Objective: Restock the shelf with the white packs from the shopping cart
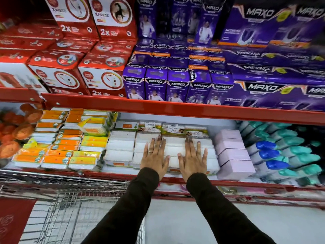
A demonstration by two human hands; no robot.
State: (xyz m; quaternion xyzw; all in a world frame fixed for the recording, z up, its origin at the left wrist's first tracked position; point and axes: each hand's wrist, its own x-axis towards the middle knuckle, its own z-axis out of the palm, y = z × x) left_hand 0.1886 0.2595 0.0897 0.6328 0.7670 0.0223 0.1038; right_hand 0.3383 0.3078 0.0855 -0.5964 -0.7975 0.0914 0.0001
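At my far left the wire shopping cart (73,205) stands against the red shelf (175,110), and I cannot tell what it holds. Above it on the lower shelf lie orange and yellow packs (59,147), and just right of them the white packs (121,147) are stacked in rows. My left hand (154,158) lies flat on those white packs, fingers (152,143) spread, a ring on one, gripping nothing. My right hand (192,159) rests palm down just beside it on the same stack, fingers spread as well. Further right sit pale pink boxes (232,152), then blue and teal bottles (284,155).
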